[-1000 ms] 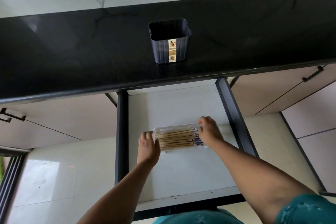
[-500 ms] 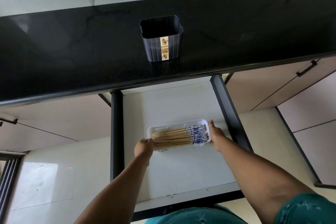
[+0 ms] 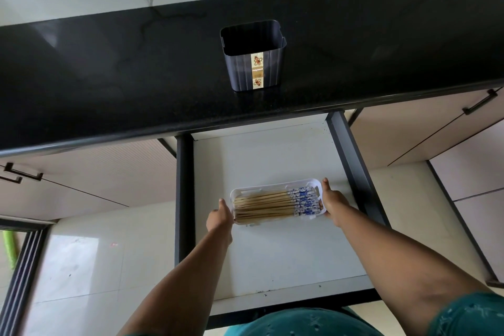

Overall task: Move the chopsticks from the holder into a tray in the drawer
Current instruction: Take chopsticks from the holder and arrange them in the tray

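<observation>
Several wooden chopsticks point(image 3: 275, 204) with blue-patterned ends lie side by side in a white tray point(image 3: 261, 189) on the floor of the open drawer point(image 3: 261, 153). My left hand point(image 3: 219, 217) grips the tray's left end. My right hand point(image 3: 334, 203) holds its right end, fingers along the rim. The dark ribbed holder point(image 3: 255, 63) stands upright on the black countertop, and I see nothing inside it.
The black countertop point(image 3: 109, 68) overhangs the drawer's back. Dark drawer side rails point(image 3: 351, 161) flank the white floor. Closed cabinet fronts with black handles point(image 3: 480, 102) sit left and right. A marble wall is behind the counter.
Both hands have slid off the top of the chopsticks to the tray's two ends. The tray has shifted slightly toward the back of the drawer.
</observation>
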Tool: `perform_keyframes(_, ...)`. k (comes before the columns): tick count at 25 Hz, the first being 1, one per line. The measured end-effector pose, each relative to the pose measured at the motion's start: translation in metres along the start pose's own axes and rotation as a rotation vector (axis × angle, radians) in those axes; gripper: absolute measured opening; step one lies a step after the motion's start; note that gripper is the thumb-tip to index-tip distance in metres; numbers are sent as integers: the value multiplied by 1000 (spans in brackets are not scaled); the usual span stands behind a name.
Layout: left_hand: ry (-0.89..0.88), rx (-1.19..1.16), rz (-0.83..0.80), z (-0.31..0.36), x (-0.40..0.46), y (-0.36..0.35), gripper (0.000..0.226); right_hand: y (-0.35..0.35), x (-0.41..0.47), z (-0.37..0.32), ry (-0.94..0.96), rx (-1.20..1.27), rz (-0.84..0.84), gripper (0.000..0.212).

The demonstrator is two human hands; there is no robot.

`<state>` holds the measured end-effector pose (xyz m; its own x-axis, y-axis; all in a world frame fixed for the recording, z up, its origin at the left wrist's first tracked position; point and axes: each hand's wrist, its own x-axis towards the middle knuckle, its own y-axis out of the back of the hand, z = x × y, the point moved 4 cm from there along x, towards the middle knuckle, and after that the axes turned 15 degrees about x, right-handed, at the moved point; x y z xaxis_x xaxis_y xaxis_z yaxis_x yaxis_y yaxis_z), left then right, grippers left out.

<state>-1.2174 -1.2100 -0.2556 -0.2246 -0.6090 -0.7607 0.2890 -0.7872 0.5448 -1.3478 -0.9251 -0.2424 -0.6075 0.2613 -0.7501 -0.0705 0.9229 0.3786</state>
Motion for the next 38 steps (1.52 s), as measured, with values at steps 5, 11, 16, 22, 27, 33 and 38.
perform_keyframes(5,-49,14,-21,1,3,-1,59,2,-1,1,13,-24,31,79)
perform_keyframes(11,-209,289,66,11,-1,-1,52,6,-1,-9,177,-156,110,73)
perform_keyframes(16,-146,485,4,23,6,-9,26,-2,5,-7,135,-322,-7,76)
perform_keyframes(22,-202,507,34,20,2,-14,26,-6,6,0,106,-297,-52,78)
perform_keyframes(27,-316,255,85,26,-1,-18,17,-5,7,-16,132,-199,-13,77)
perform_keyframes(33,-260,60,64,26,8,-15,36,-9,10,-17,95,-87,-14,81)
perform_keyframes(38,-277,80,66,26,10,-16,43,-12,10,-20,58,-1,-43,82)
